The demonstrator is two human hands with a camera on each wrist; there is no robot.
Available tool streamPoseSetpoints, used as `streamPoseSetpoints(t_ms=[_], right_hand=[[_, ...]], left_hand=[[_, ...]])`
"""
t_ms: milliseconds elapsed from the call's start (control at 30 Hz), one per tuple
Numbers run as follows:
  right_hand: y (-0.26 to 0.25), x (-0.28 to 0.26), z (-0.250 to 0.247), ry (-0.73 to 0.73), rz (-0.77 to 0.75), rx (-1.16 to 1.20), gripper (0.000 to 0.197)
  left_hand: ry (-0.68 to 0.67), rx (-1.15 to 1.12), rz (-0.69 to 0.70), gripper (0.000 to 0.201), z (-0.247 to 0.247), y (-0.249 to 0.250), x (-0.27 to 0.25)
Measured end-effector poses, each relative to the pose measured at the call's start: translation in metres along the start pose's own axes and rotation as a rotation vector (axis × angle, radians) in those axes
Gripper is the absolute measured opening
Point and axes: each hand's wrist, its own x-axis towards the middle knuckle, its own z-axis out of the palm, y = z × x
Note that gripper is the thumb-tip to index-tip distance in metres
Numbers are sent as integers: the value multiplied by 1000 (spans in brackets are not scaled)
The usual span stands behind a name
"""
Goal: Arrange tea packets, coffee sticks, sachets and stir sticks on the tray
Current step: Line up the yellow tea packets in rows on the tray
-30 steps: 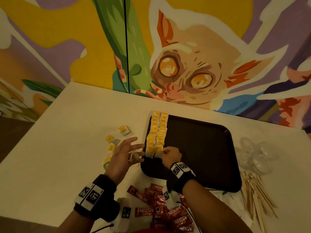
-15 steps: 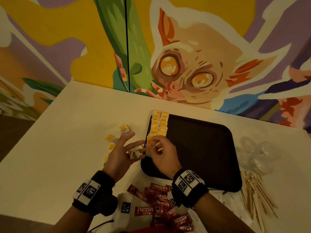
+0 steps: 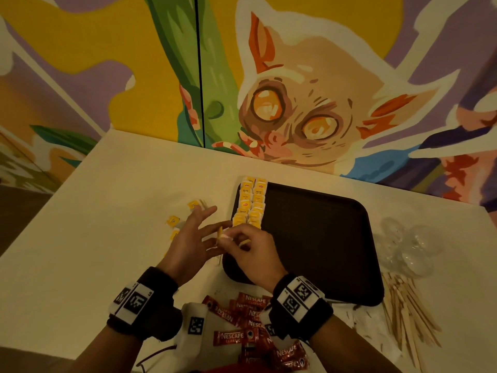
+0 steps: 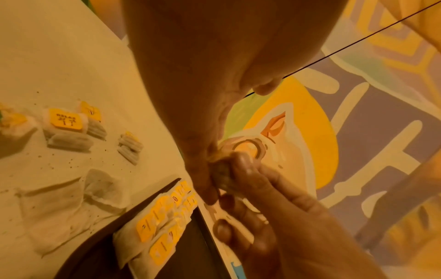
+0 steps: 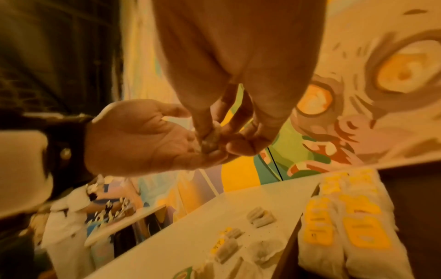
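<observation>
Nearest me, below both wrists, the red coffee sticks [image 3: 243, 320] lie in a loose heap on the table [image 3: 80, 238], well behind my fingers. Out past my right wrist the wooden stir sticks [image 3: 408, 313] fan across the table, with a clump of clear plastic [image 3: 411, 251] just beyond them.

My two hands now meet at the near left corner of the dark tray [image 3: 317, 238]. A second ago my right hand [image 3: 255, 254] sat lower, fingers down at the near end of the tea rows; half a second ago it had lifted toward the left. Now its thumb and fingertips pinch a small tea packet [image 5: 211, 140] that rests in the palm of my left hand [image 3: 193, 238]. The left hand is released, fingers spread and straight, cradling the packet rather than gripping it; it has hardly shifted across these frames. The other right fingers curl loosely beneath the pinch.

Just beyond the fingertips, two rows of yellow-tagged tea packets [image 3: 251, 203] run along the tray's left edge, unchanged. To the left of my left fingers, several loose tea packets [image 4: 65, 122] remain on the table, beside some crumpled white paper [image 4: 59, 203]. Farthest off stands the painted wall mural [image 3: 295, 109].
</observation>
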Motion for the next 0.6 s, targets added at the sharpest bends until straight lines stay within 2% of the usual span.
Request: streamPoseSetpoints(t_ms=[67, 167, 300, 400, 500, 600], right_hand=[[2, 2, -4, 13, 83, 116, 4], [3, 4, -12, 15, 129, 219, 6], [2, 5, -18, 3, 179, 310, 13], [1, 4, -16, 42, 184, 299, 8], [0, 3, -14, 128, 157, 282, 15], [-7, 0, -12, 105, 145, 328, 8]], left_hand=[[-24, 58, 19, 42, -1, 1, -2], [-50, 240, 97, 21, -5, 0, -3], [-62, 441, 209, 20, -5, 0, -7], [-58, 462, 244, 21, -3, 0, -7], [-46, 434, 244, 28, 0, -1, -7], [-41, 462, 279, 33, 2, -2, -8]])
